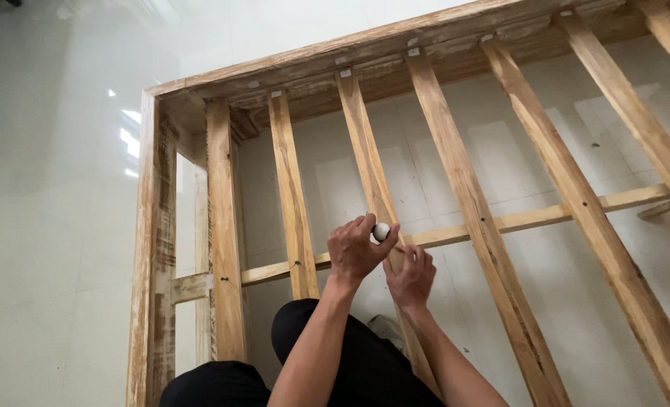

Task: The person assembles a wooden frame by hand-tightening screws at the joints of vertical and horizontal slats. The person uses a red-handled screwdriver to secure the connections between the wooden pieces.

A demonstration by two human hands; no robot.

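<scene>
Kneeling over our knees (350, 362), we are pinching a small, light, stiff tool (381, 231) in our left hand (356, 251), our right hand (410, 277) steadying the rigid slat (372, 169) at twelve o'clock.

Pale tan wooden frame (222, 226), whitish smears on outer rail; inside frame, white round knob (381, 231); glossy off-white floor (48, 188) beside frame; black trousers (365, 369).

Small white round-headed tool (381, 231) — pinched at the top of a fist, pressed against the third slat (374, 181) of the wooden frame. Pale, worn slat — long, slanting, just above the frame's thin crossbar.
</scene>
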